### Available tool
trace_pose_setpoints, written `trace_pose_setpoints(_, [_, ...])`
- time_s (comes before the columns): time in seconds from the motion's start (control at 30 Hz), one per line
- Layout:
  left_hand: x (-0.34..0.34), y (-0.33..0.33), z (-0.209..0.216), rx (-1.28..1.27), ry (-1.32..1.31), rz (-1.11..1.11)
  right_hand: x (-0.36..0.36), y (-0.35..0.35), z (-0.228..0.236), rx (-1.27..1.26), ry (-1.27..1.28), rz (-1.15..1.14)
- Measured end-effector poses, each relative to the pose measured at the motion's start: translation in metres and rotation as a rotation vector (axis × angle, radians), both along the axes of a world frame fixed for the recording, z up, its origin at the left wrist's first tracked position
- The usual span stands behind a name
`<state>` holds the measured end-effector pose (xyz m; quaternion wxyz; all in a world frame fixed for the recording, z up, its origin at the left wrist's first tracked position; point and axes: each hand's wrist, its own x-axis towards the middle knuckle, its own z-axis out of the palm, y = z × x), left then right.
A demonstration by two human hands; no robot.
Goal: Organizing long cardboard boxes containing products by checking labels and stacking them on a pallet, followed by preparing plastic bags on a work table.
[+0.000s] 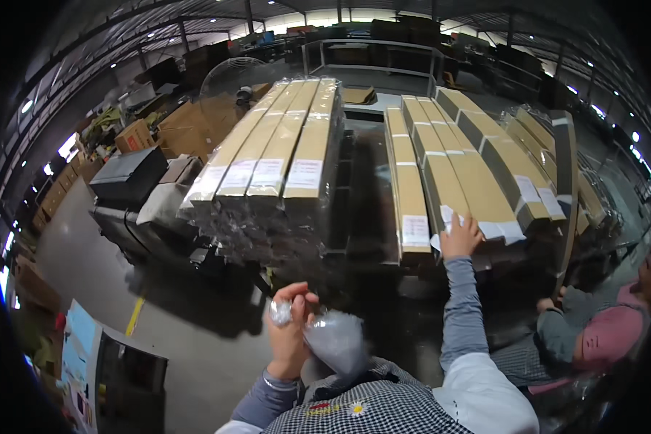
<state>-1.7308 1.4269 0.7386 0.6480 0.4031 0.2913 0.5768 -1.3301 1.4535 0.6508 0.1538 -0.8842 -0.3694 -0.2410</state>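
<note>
My left hand, low and in front of my body, is closed around bunched clear plastic film. A crumpled end of it pokes out by the fingers, and the rest bulges beside the wrist. My right hand reaches forward with its fingers laid on the near end of a long brown carton. A small white paper sticks up at those fingertips, partly covered by them. Beside it, another white paper hangs over the carton ends. A narrower carton with a white label lies just to the left.
Plastic-wrapped long cartons form a stack at left. More cartons lie at right, near an upright dark strip. At lower right is a co-worker in pink and grey. A dark bin and fan stand farther left.
</note>
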Motion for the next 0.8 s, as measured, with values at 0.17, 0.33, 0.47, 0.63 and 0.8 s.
trace_pose_setpoints(0.17, [0.036,-0.015,0.013,0.106,-0.004,-0.052,-0.012,-0.017,0.025,0.016,0.012,0.09])
trace_pose_setpoints(0.33, [0.077,-0.006,0.009,-0.04,-0.232,-0.084,-0.065,-0.135,0.04,0.052,0.046,0.202])
trace_pose_setpoints(0.47, [0.132,-0.007,-0.005,-0.08,-0.249,-0.162,-0.081,-0.18,0.068,0.109,0.241,0.633])
trace_pose_setpoints(0.63, [0.19,-0.028,-0.004,-0.048,-0.113,-0.348,-0.087,-0.166,0.072,0.548,0.708,0.856])
trace_pose_setpoints(0.8, [0.21,-0.041,-0.005,0.091,0.015,-0.395,-0.047,-0.162,0.081,0.824,0.649,0.791])
